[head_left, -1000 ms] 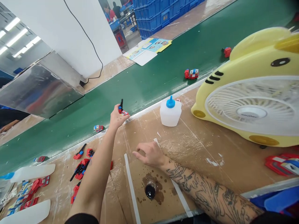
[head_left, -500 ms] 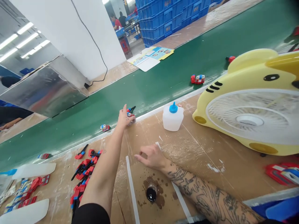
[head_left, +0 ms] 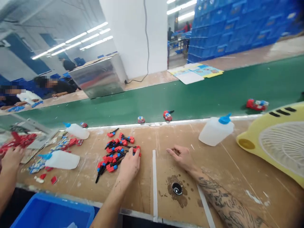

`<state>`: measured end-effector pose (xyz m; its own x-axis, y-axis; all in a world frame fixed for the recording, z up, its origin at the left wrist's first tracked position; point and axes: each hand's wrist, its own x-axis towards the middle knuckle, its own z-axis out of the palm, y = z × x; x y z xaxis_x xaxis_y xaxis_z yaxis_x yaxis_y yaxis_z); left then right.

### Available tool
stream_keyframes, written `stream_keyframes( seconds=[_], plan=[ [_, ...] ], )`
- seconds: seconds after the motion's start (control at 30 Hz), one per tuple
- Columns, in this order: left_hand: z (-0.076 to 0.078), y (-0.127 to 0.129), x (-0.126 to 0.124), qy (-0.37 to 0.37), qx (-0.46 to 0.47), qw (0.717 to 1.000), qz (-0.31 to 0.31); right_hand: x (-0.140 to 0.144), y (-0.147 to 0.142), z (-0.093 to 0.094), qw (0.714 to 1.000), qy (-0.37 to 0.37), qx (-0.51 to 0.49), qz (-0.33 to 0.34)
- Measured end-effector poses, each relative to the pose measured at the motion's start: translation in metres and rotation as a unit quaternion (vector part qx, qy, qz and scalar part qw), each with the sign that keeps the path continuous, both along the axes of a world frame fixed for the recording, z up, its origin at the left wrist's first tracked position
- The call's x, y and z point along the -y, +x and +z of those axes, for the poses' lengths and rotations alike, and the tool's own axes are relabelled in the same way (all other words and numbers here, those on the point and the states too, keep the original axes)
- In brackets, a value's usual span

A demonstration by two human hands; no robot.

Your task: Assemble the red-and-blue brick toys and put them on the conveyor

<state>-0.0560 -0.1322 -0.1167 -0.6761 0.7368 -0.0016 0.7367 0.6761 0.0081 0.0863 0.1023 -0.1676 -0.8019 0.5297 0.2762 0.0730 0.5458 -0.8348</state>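
My left hand (head_left: 129, 165) lies palm down at the right edge of a pile of red, blue and black toy parts (head_left: 114, 153). Its fingertips touch one red and black part, and no grip on it shows. My right hand (head_left: 181, 156) rests on the brown table with its fingers loosely bent and holds nothing. A small assembled red and blue toy (head_left: 167, 115) lies on the green conveyor belt (head_left: 213, 95) just past the table edge. Another small toy (head_left: 141, 119) sits to its left.
A white glue bottle with a blue cap (head_left: 215, 131) leans right of my hands, beside a yellow fan (head_left: 273, 142). Two more bottles (head_left: 62, 159) lie at left. A co-worker's hand (head_left: 10, 160) holds red parts. A blue bin (head_left: 49, 213) sits below the table edge.
My left hand let go of the small toy on the belt and drew back to the parts pile. The view swung left; my right hand stayed put.
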Motion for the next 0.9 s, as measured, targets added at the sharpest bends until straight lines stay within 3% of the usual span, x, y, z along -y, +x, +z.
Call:
stream_keyframes(
  seconds=[0.13, 0.27, 0.37, 0.47, 0.57, 0.63, 0.8, 0.9],
  plan=[
    [-0.016, 0.013, -0.01, 0.088, 0.022, 0.996, -0.009, 0.005, -0.005, 0.005, 1.0, -0.001, 0.006, -0.006],
    [-0.03, 0.017, -0.012, 0.237, 0.04, 0.97, -0.021, 0.001, -0.031, 0.02, 0.998, 0.045, 0.029, 0.015],
    [-0.038, 0.014, -0.007, 0.348, 0.044, 0.936, -0.038, -0.008, -0.08, 0.031, 0.991, 0.099, 0.088, 0.037],
    [-0.044, 0.006, -0.003, 0.437, 0.075, 0.896, -0.013, -0.016, -0.143, 0.038, 0.985, 0.13, 0.108, 0.029],
    [-0.049, -0.005, 0.0, 0.49, 0.128, 0.862, 0.012, -0.019, -0.195, 0.043, 0.984, 0.153, 0.091, 0.017],
    [-0.05, -0.01, 0.002, 0.499, 0.158, 0.852, 0.011, -0.018, -0.214, 0.045, 0.984, 0.158, 0.087, 0.016],
    [-0.048, -0.01, 0.004, 0.451, 0.216, 0.865, -0.043, -0.019, -0.215, 0.04, 0.988, 0.142, 0.057, 0.021],
    [-0.047, -0.009, 0.004, 0.474, 0.209, 0.855, -0.009, -0.02, -0.188, 0.036, 0.992, 0.12, 0.019, 0.027]
  ],
)
